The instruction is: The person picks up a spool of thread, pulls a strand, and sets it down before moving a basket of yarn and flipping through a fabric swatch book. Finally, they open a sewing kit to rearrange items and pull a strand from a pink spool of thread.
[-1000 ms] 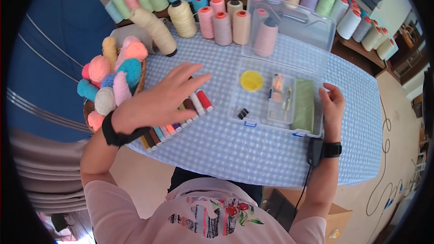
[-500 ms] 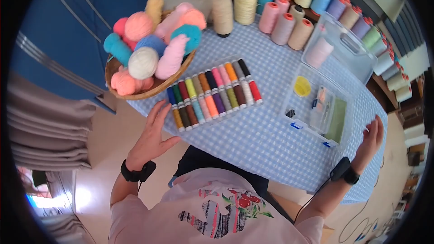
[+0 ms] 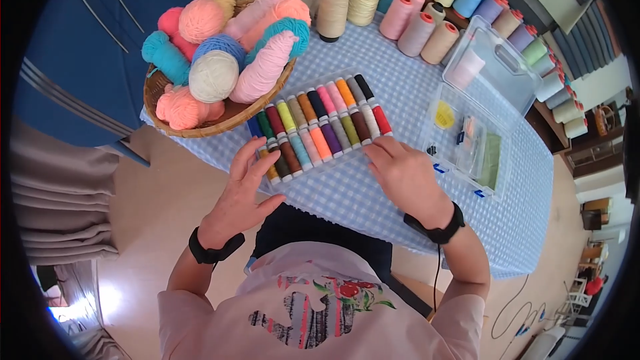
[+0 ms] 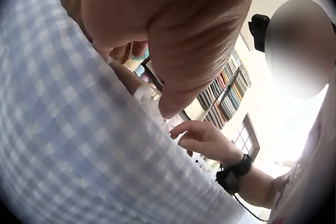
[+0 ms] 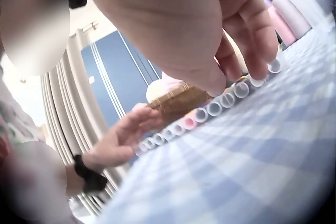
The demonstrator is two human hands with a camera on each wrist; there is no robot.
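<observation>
A clear flat tray (image 3: 308,175) of sewing thread spools (image 3: 331,139) in two rows lies on the checked cloth. My left hand (image 3: 230,208) is at the tray's left end, fingertips right by the mustard spool and thumb held apart. At the right end my right hand (image 3: 412,180) reaches in from above, its bent fingertips near the white and red spools (image 3: 381,120). In the right wrist view the fingers (image 5: 257,50) hang down over the spool ends (image 5: 214,109). The left wrist view shows the left hand (image 4: 173,29) low over the cloth.
A wicker basket (image 3: 230,125) of yarn balls stands behind the tray's left end. On the right is an open clear plastic case (image 3: 460,163) with a yellow round item and green cloth. Large thread cones (image 3: 417,33) line the back.
The right hand has moved left from beside the plastic case to the spool tray's right end. The left hand has come back from over the spools to the tray's left end. The view has shifted left.
</observation>
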